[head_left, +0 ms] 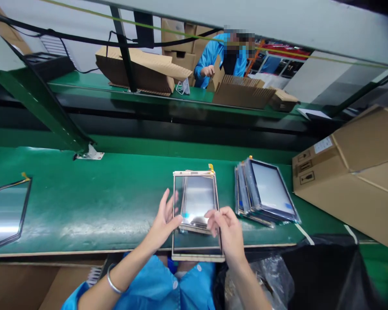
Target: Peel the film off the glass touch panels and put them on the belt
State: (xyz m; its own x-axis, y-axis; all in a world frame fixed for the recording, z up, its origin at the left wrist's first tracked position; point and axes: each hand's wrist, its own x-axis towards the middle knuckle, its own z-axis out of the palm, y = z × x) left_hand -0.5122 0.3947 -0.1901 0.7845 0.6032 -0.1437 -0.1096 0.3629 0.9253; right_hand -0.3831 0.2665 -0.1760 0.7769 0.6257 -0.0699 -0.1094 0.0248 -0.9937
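Green smooth-topped workbench (123, 189), head view: runs across in front of you; your work is at its near edge.
Thin rectangular glass panel with a pale frame (195, 245): between your hands, lower end reaching past the bench edge. A second framed outline shows within it; whether seen through or reflected, cannot tell.
Small orange tab (211, 168): at the panel's top right corner.
Your left hand (162, 220): fingers spread apart beside the panel's left edge, thumb at that edge.
Your right hand (229, 230): fingers curled over the panel's right side, thumb and forefinger close together; whether they pinch anything, cannot tell.
Leaning stack of dark-framed panels in clear plastic (267, 187): on the bench to your right, near a large brown cardboard carton (358, 172).
Single dark-framed panel (6, 215): on the bench at your far left, cut off by the view's edge.
Co-worker in a blue jacket (210, 54): opposite you, one hand on brown cardboard (217, 73).
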